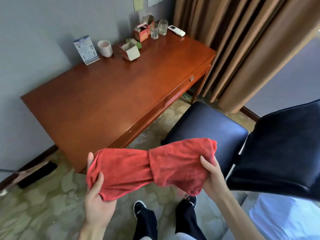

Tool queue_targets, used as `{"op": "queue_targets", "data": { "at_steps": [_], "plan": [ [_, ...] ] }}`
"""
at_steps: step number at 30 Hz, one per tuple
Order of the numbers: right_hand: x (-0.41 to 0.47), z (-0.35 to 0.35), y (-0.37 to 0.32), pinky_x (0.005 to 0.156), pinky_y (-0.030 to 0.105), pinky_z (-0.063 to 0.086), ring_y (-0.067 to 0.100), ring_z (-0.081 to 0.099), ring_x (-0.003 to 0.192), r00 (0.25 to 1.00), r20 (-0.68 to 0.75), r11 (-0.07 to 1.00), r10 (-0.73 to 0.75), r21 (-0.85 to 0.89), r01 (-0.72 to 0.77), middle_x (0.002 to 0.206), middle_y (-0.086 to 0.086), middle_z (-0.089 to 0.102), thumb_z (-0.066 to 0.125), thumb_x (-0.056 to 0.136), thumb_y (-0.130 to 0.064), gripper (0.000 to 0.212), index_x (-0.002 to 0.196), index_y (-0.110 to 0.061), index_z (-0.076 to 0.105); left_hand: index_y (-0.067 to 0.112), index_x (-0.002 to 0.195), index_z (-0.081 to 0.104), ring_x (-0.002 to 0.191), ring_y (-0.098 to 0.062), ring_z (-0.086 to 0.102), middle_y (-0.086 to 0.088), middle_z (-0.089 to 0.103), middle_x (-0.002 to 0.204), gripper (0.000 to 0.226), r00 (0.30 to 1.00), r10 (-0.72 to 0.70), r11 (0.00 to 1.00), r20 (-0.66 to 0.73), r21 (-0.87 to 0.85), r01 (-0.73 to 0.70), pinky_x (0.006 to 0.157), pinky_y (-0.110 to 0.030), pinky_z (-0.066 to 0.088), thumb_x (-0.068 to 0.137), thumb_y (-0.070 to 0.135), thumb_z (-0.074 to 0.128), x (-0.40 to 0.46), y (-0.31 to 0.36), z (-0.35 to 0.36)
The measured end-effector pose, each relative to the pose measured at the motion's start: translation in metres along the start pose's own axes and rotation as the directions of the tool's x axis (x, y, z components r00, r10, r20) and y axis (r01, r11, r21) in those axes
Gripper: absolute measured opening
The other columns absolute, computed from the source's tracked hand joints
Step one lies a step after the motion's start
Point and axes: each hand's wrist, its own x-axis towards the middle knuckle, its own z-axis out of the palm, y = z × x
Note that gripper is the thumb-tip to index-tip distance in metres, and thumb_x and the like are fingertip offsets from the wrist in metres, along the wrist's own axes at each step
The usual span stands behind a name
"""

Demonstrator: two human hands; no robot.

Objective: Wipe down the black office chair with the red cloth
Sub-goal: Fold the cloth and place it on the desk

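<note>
The red cloth [147, 167] is stretched between both hands in front of me, bunched in its middle. My left hand [97, 196] grips its left end from below, and my right hand [212, 174] pinches its right end. The black office chair [206, 125] stands to the right, its padded seat just behind the cloth and its glossy backrest [280, 149] beside my right forearm. The cloth hangs in the air over the seat's near edge and does not touch it.
A reddish wooden desk [107, 104] stands against the grey wall at left, with a cup [105, 48], open boxes, two glasses [159, 29] and a remote at its far end. Brown curtains [242, 40] hang at back right. Patterned carpet and my feet [164, 208] lie below.
</note>
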Motion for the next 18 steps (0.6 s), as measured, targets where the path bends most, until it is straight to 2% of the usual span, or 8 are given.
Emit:
{"op": "queue_targets", "data": {
  "at_steps": [2,5,8,9,11,13,15,18],
  "plan": [
    [-0.009,0.014,0.001,0.086,0.036,0.059,0.028,0.070,0.103,0.995,0.094,1.000,-0.030,0.002,0.030,0.109,0.018,0.071,0.070,0.078,-0.007,0.028,0.105,-0.011,0.072,0.043,0.149,0.030,0.135,-0.029,0.045,0.001,0.036,0.155,0.078,0.992,-0.126,0.992,0.026,-0.030,0.126,0.098,-0.062,0.043,0.094,-0.011,0.033,-0.005,0.008,-0.035],
    [-0.018,0.044,-0.001,0.084,0.027,0.055,0.020,0.070,0.098,0.951,0.300,0.947,-0.077,-0.277,0.164,0.103,0.009,0.074,0.084,0.069,-0.018,0.036,0.103,-0.014,0.075,0.036,0.142,0.045,0.118,-0.032,0.059,-0.009,0.051,0.144,0.090,0.866,-0.288,0.887,-0.409,0.228,0.403,0.075,-0.045,0.060,0.070,-0.019,0.053,-0.014,-0.005,-0.088],
    [-0.023,0.077,0.002,0.096,0.025,0.048,0.012,0.066,0.111,0.866,0.500,0.641,0.001,-0.665,0.383,0.115,-0.001,0.073,0.063,0.083,-0.004,0.035,0.115,-0.014,0.070,0.033,0.145,0.036,0.126,-0.026,0.049,-0.011,0.039,0.153,0.093,0.865,-0.167,0.658,-0.473,0.600,0.455,0.089,-0.032,0.053,0.073,-0.015,0.069,-0.015,-0.004,-0.102],
    [-0.024,0.088,0.003,0.101,0.027,0.046,0.012,0.064,0.116,0.833,0.549,0.554,0.069,-0.715,0.426,0.120,-0.003,0.071,0.059,0.085,-0.001,0.039,0.120,-0.016,0.069,0.035,0.148,0.031,0.134,-0.018,0.042,0.000,0.035,0.156,0.096,0.920,-0.089,0.516,-0.381,0.773,0.369,0.101,-0.033,0.045,0.073,0.001,0.080,-0.013,0.003,-0.093],
    [-0.025,0.106,0.004,0.108,0.031,0.043,0.010,0.058,0.125,0.773,0.605,0.419,0.189,-0.762,0.494,0.130,-0.006,0.065,0.052,0.085,-0.002,0.045,0.125,-0.018,0.067,0.040,0.151,0.024,0.145,0.000,0.020,0.022,0.023,0.157,0.107,0.994,-0.101,0.361,0.043,0.932,-0.003,0.113,-0.031,0.025,0.066,0.030,0.089,-0.008,0.024,-0.052],
    [-0.026,0.118,0.007,0.110,0.031,0.040,0.012,0.051,0.129,0.713,0.664,0.252,0.223,-0.746,0.616,0.137,-0.003,0.056,0.051,0.086,-0.007,0.046,0.126,-0.024,0.066,0.045,0.150,0.022,0.146,0.006,0.008,0.024,0.016,0.157,0.108,0.911,-0.232,0.329,0.342,0.908,-0.258,0.114,-0.027,0.019,0.065,0.038,0.088,0.001,0.039,0.003],
    [-0.027,0.121,0.007,0.102,0.031,0.043,0.023,0.050,0.118,0.662,0.727,0.099,0.180,-0.683,0.723,0.124,0.007,0.048,0.053,0.092,-0.014,0.040,0.125,-0.035,0.060,0.044,0.144,0.037,0.144,0.000,0.023,0.018,0.031,0.152,0.086,0.829,-0.217,0.303,0.515,0.843,-0.444,0.115,-0.033,0.029,0.074,0.032,0.084,0.015,0.043,0.042],
    [-0.027,0.119,-0.008,0.084,0.037,0.050,0.024,0.054,0.094,0.646,0.759,-0.060,0.082,-0.643,0.763,0.108,0.002,0.045,0.054,0.097,-0.023,0.024,0.118,-0.032,0.060,0.023,0.129,0.061,0.118,-0.006,0.057,0.010,0.063,0.127,0.048,0.744,-0.124,0.221,0.657,0.749,-0.625,0.100,-0.037,0.047,0.084,0.023,0.076,0.032,0.043,0.067]
  ]
}}
